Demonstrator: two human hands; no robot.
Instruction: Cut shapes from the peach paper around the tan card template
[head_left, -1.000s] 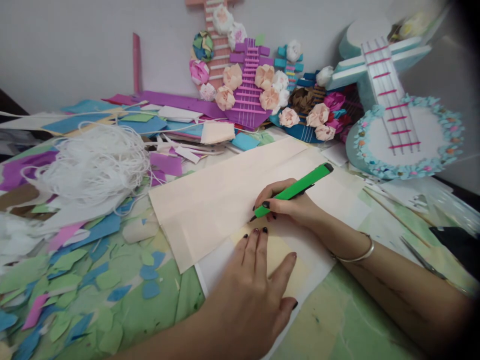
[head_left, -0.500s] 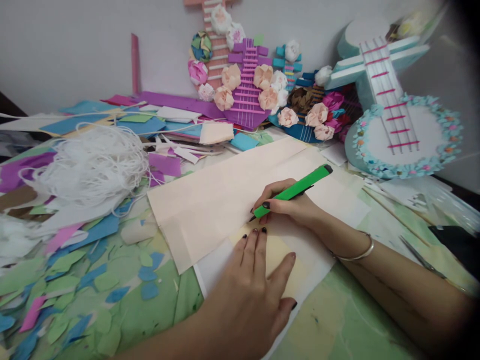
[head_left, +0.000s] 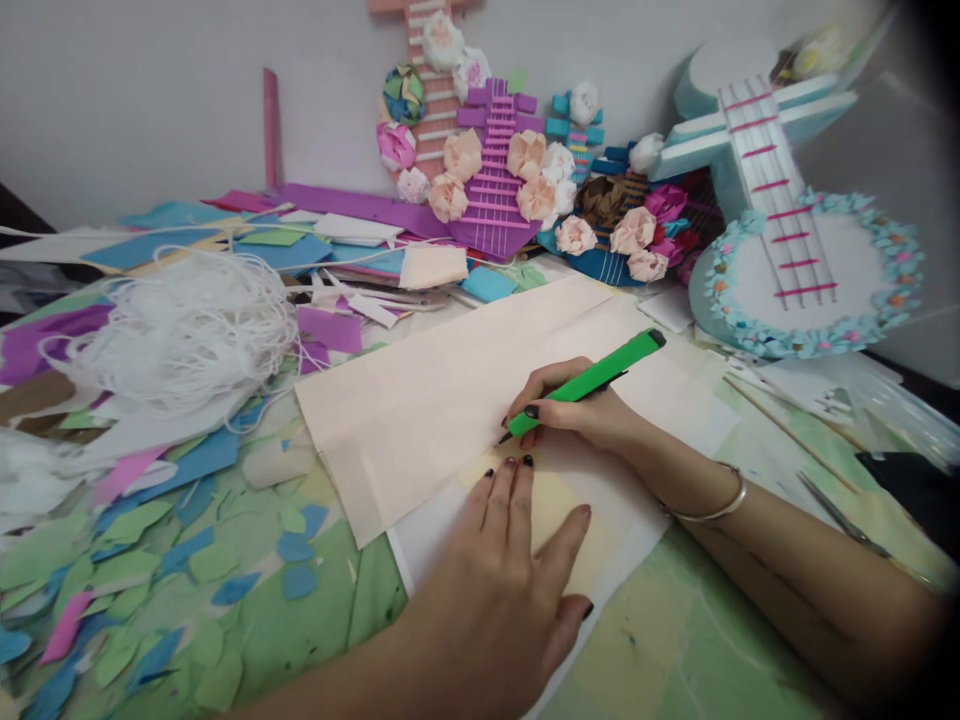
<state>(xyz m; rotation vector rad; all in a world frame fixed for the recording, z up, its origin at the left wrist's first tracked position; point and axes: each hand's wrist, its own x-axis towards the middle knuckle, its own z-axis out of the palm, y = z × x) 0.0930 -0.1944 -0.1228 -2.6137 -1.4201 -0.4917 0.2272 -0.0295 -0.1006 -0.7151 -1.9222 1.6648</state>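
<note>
**While the left hand (head_left: 499,585) lies flat, the right hand (head_left: 589,420) holds a bright-green, flat-bodied plastic tool (head_left: 604,373) at a paper edge**

With twelve taken as straight ahead of the person and the tool's dark tip as the middle of the dial, I see that tip at the near edge of a broad, oblong, cream-coloured sheet (head_left: 420,410), where it borders a pale-yellow piece of paper (head_left: 551,495). Whether the tip touches, or whether the tool is a pen or a cutter, I cannot tell from here. The right hand grips it pen-fashion, thumb against fingers. The left hand grasps nothing; its fingers spread over the yellow piece, above a thin white sheet (head_left: 427,525) on the green-covered counter (head_left: 720,620).

I'd judge the work to be at an early point: the cream sheet looks whole, and I make out no finished line on it. By contrast, a purple guitar-shaped craft piece (head_left: 495,170) at twelve and a light-blue guitar-shaped one (head_left: 795,230) at two look complete, flowers and all.

The tool's tip points to eight and its black butt to two, the long axis slanting between; the cream sheet's long axis runs much the same way, slightly flatter.

A tangle of white string (head_left: 184,330) lies between nine and ten, green and blue leaf-shaped paper cut-outs (head_left: 214,560) past eight, metal scissors (head_left: 840,512) between three and four.
</note>
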